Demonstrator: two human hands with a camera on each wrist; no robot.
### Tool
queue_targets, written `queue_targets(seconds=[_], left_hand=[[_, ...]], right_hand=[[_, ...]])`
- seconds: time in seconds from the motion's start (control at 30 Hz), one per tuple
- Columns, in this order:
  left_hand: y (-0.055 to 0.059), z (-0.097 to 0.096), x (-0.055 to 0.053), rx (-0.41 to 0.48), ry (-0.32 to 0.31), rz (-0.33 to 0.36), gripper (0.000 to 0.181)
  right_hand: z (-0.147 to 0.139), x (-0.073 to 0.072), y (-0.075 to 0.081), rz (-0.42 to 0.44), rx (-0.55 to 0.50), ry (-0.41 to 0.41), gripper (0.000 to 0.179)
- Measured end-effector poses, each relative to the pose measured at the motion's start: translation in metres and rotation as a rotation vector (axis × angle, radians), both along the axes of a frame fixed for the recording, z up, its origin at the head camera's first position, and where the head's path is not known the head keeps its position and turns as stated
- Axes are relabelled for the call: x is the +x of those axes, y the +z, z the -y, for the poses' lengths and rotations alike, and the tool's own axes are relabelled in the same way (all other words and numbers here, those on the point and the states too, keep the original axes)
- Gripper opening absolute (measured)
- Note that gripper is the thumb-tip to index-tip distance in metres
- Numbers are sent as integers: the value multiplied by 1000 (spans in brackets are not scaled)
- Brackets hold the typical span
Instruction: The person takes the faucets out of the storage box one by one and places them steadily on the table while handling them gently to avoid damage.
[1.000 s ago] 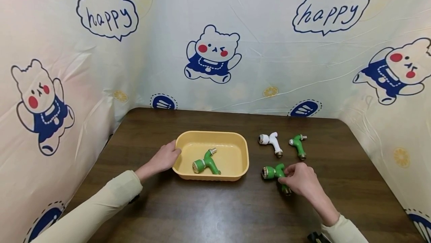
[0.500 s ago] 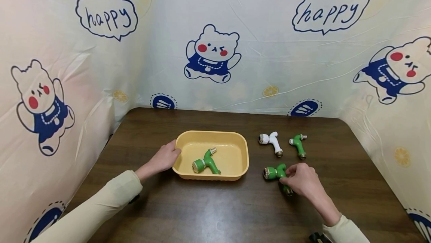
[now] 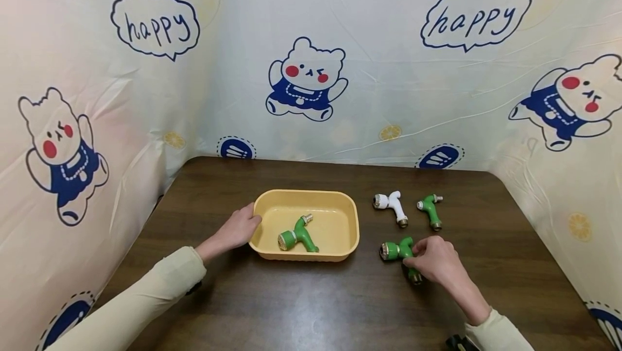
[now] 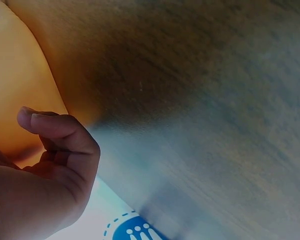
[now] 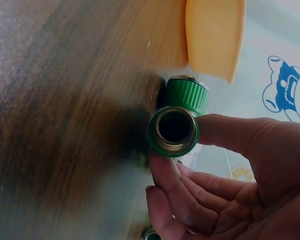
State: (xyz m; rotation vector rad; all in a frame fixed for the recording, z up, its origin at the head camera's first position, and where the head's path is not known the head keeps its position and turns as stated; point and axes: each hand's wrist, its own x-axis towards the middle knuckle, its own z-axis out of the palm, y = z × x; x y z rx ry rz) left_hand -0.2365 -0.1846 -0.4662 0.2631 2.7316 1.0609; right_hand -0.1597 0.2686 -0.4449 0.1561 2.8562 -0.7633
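My left hand [image 3: 239, 226] grips the left rim of a yellow plastic basin [image 3: 335, 255], thumb on the inside; the left wrist view shows its curled fingers [image 4: 65, 132] at the basin's outer wall. Inside the basin lies a green faucet [image 3: 302, 235] with a ribbed collar and metal nozzle. To the right, my right hand [image 3: 434, 259] pinches another green faucet [image 3: 391, 251] between thumb and fingers, low over the table. Its threaded brass end [image 5: 176, 127] faces the camera in the right wrist view. The fingers partly hide this faucet's body.
Behind the right hand lie a white faucet [image 3: 394, 208] and a smaller green faucet [image 3: 430, 211], side by side. All stand on a dark wooden table [image 3: 301, 308]. A printed cloth [image 3: 389, 70] closes off the back and both sides.
Since a second ago, the green faucet in my right hand has shifted very slightly to the right. The left hand and the basin have stayed in place.
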Motion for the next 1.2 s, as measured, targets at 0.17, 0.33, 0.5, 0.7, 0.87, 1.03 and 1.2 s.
queue_targets(seconds=[0.17,0.33,0.5,0.7,0.87,1.03,1.2], left_hand=[[-6,4,-5,20,-17,-5,34],[-37,18,-22,32,-59,-69,36],[-21,11,-11,47,-40,-25,36],[-2,2,-1,22,-11,4,34],[-8,7,-3,49,-52,-54,33],[-5,4,-2,41,-31,-33,30],[-3,2,-1,13,-8,-27,30]], right_hand=[[0,0,-1,-4,3,6,26],[0,-1,-1,2,0,4,26],[1,0,-2,9,3,0,26],[1,0,-5,24,3,2,25],[1,0,-4,32,1,3,26],[2,-1,-4,38,0,0,26],[2,-1,-4,33,-1,5,26]])
